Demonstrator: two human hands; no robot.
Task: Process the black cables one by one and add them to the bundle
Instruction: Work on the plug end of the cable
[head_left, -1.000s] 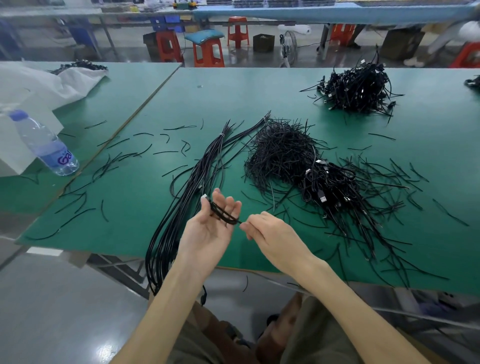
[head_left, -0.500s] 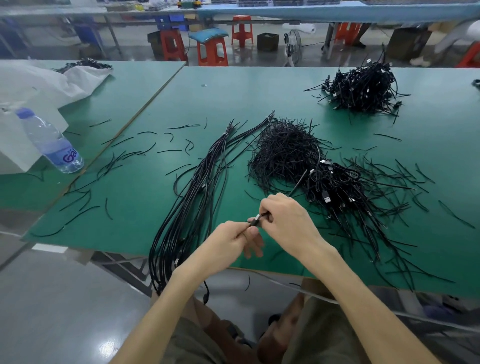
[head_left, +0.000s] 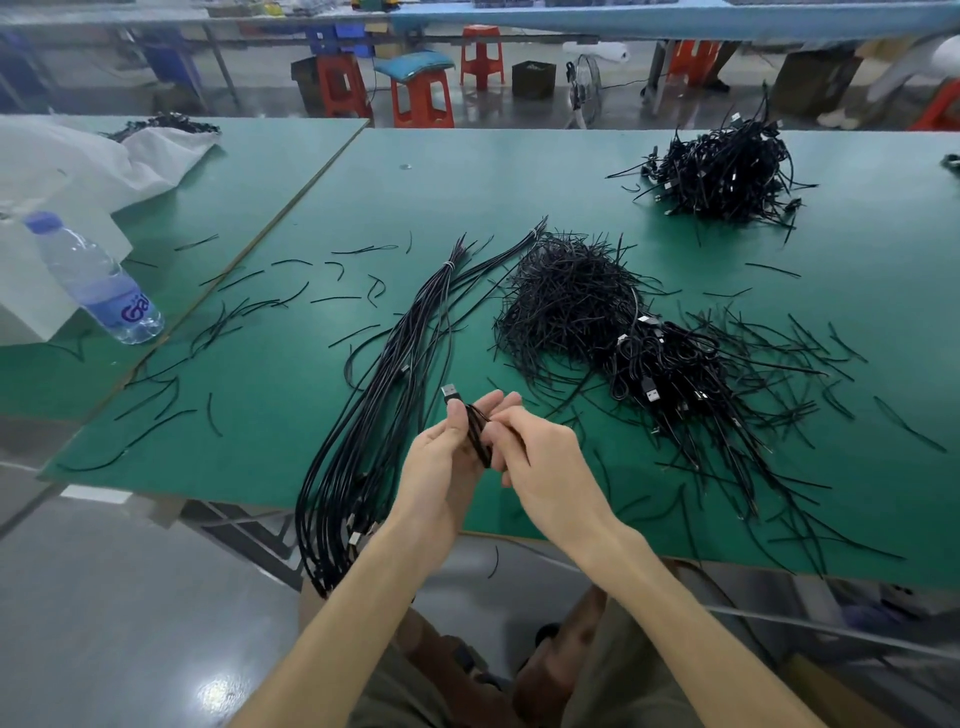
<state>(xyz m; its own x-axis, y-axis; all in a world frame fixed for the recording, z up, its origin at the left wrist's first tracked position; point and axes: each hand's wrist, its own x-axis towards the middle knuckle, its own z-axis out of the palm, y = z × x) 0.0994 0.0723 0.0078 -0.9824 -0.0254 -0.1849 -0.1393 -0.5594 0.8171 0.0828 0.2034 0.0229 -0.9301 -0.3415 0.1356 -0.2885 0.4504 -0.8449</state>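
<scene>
My left hand (head_left: 445, 457) holds a small coiled black cable (head_left: 477, 434) whose USB plug (head_left: 451, 392) sticks up past my thumb. My right hand (head_left: 540, 452) pinches the same coil from the right, fingers closed on it. Both hands hover over the near edge of the green table (head_left: 291, 374). Left of my hands lies the long bundle (head_left: 384, 395) of straightened black cables, tied near its far end and hanging over the table edge. To the right sits a pile of coiled cables with plugs (head_left: 670, 374), and behind it a heap of black twist ties (head_left: 566, 296).
Another tangled cable heap (head_left: 727, 171) rests at the far right. Loose black ties are scattered across the table. A water bottle (head_left: 93, 280) and white bags (head_left: 78, 161) lie on the adjoining table at left. Red stools (head_left: 421, 98) stand beyond the tables.
A second ago my left palm held the coil while my right hand pulled at its tie; then the hands closed together lower down. Now both have the coil again, with the plug pointing up.
</scene>
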